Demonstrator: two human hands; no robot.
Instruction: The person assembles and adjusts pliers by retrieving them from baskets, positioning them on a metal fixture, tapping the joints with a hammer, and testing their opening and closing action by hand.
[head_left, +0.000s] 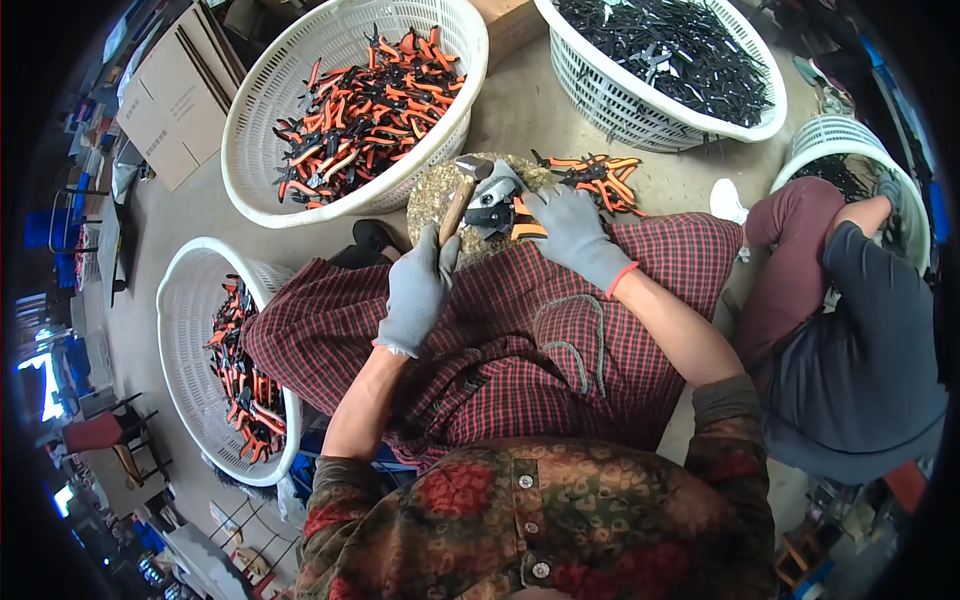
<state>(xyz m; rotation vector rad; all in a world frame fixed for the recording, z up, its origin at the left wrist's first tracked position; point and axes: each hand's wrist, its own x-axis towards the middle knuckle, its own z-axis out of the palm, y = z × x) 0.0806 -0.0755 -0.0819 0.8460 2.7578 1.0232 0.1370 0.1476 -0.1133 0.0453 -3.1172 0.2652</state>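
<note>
My left hand [418,285], in a grey glove, is wrapped round the wooden handle of a hammer [457,208]. The hammer's metal head is raised over a round speckled block [428,205]. On this block sits a grey metal piece [503,183]. My right hand [575,230], gloved too, holds the orange-and-black handles of pliers [527,229], whose black head lies against the metal piece. Just beyond my right fingers is a small heap of orange-handled pliers [605,180]. The checked apron [480,350] covers my lap under both hands.
A white basket [245,130] of orange-handled pliers stands ahead left; another [180,340] is beside my left knee. Ahead right, a white basket [600,105] holds black tool parts. A seated person [850,340] at right reaches into a further basket [835,135]. Flattened cardboard [170,110] leans far left.
</note>
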